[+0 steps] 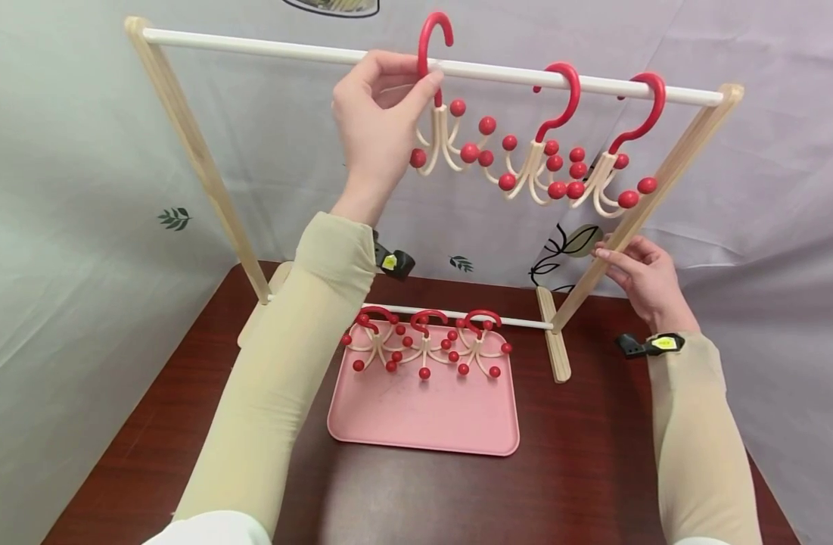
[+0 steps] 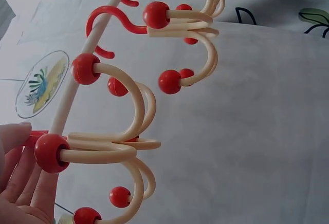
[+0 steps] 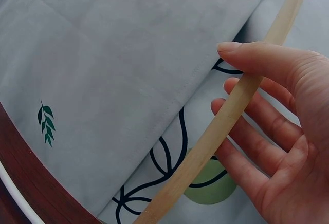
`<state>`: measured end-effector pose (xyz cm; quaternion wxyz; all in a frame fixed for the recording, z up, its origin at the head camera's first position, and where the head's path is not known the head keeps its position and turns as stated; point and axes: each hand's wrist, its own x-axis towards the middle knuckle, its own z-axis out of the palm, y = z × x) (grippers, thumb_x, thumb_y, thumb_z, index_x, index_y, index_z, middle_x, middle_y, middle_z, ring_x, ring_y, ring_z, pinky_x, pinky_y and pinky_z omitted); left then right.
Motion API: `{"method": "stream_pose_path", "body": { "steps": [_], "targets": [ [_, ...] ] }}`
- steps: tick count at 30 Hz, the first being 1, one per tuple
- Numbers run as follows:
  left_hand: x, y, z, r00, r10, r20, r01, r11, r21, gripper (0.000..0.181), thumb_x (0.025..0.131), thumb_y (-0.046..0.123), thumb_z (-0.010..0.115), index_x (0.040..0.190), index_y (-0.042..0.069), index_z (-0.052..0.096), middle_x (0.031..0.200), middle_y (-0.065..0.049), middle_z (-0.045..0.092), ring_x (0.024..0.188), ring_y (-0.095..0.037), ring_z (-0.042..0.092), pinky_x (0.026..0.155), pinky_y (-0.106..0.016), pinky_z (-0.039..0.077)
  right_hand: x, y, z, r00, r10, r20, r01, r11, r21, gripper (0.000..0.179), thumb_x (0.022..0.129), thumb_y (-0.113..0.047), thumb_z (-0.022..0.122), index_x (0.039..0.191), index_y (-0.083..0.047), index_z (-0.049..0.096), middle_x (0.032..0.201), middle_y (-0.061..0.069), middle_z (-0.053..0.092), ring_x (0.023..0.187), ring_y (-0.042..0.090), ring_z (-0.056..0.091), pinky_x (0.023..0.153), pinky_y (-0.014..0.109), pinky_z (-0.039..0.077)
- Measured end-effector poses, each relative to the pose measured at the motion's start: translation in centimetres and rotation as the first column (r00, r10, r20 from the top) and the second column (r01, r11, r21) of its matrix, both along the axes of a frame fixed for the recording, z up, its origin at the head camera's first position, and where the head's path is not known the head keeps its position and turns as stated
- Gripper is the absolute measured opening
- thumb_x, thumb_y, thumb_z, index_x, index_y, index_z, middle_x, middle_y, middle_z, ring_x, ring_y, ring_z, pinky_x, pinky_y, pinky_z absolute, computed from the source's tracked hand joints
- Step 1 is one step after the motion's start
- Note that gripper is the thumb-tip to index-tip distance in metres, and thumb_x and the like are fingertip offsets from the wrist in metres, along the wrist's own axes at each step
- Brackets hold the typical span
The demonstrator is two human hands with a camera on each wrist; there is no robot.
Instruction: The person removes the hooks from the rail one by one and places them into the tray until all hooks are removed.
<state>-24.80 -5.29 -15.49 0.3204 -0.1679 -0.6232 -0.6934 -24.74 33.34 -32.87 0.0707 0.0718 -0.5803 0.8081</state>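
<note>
My left hand point(image 1: 378, 125) pinches the red hook of a beige multi-arm hanger point(image 1: 440, 140) with red ball tips, at the white rail point(image 1: 487, 72). In the head view its hook rises above the rail and its arms hang below. In the left wrist view the hook is mostly hidden by the fingers point(image 2: 23, 178). Two like hangers, one near the middle point(image 1: 533, 166) and one farther right point(image 1: 601, 180), hang hooked over the rail. My right hand point(image 1: 651, 280) holds the rack's right wooden post point(image 3: 226, 118), thumb in front and fingers behind.
On the dark red table point(image 1: 416, 499) lies a pink tray point(image 1: 423, 420), with three more red-hooked hangers point(image 1: 426, 350) along its far side. A white lower bar point(image 1: 525, 322) crosses behind it. The rack's right foot point(image 1: 557, 352) stands beside the tray; patterned cloth point(image 1: 307, 189) hangs behind.
</note>
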Motion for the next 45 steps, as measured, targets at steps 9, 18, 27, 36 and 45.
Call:
{"method": "stream_pose_path", "body": {
  "steps": [9,18,27,36,45],
  "targets": [
    [1.1,-2.5,-0.4,0.999,0.0,-0.037,0.002,0.998,0.063,0.014,0.087,0.002,0.081,0.097,0.002,0.072,0.098,-0.01,0.073,0.089,-0.02,0.073,0.086,-0.029,0.058,0.1,-0.1,0.2,1.0,0.009,-0.002,-0.009,1.0,-0.019,0.024,0.091,0.014,0.067,0.115,0.007,0.068,0.103,0.014,0.074,0.095,0.022,0.074,0.083,0.031,0.059],
    [2.6,-4.0,-1.6,1.0,0.003,-0.008,-0.003,0.996,0.087,0.012,0.086,0.003,0.082,0.095,0.004,0.073,0.097,-0.011,0.074,0.084,-0.026,0.071,0.079,-0.03,0.059,0.0,-0.1,0.4,1.0,-0.001,0.011,0.001,1.0,0.003,0.024,0.092,0.012,0.067,0.116,0.006,0.068,0.104,0.012,0.074,0.098,0.023,0.073,0.084,0.031,0.059],
    [4.7,-4.4,-3.4,0.997,-0.058,-0.06,0.063,0.995,0.076,0.012,0.085,-0.002,0.08,0.094,0.001,0.073,0.093,-0.014,0.074,0.086,-0.024,0.074,0.089,-0.036,0.058,0.0,-0.3,0.2,1.0,-0.011,0.009,0.011,1.0,0.019,0.025,0.091,0.01,0.069,0.116,0.006,0.068,0.103,0.011,0.075,0.096,0.021,0.074,0.083,0.03,0.059],
    [6.1,-4.4,-6.1,0.993,-0.105,-0.059,0.107,0.994,0.032,0.014,0.085,-0.006,0.079,0.096,-0.002,0.073,0.092,-0.014,0.075,0.088,-0.024,0.075,0.089,-0.038,0.058,0.0,-0.4,0.2,1.0,-0.003,0.013,0.003,1.0,0.007,0.026,0.091,0.01,0.069,0.117,0.007,0.067,0.104,0.012,0.074,0.096,0.021,0.074,0.084,0.031,0.059],
    [5.7,-4.9,-10.9,0.988,-0.155,-0.024,0.155,0.988,-0.009,0.019,0.084,-0.006,0.081,0.1,-0.002,0.072,0.095,-0.014,0.075,0.089,-0.026,0.074,0.087,-0.04,0.059,0.0,-0.4,0.2,1.0,0.002,0.01,-0.002,1.0,-0.002,0.027,0.092,0.011,0.068,0.118,0.008,0.066,0.104,0.013,0.075,0.096,0.022,0.074,0.084,0.031,0.059]
  ]
}}
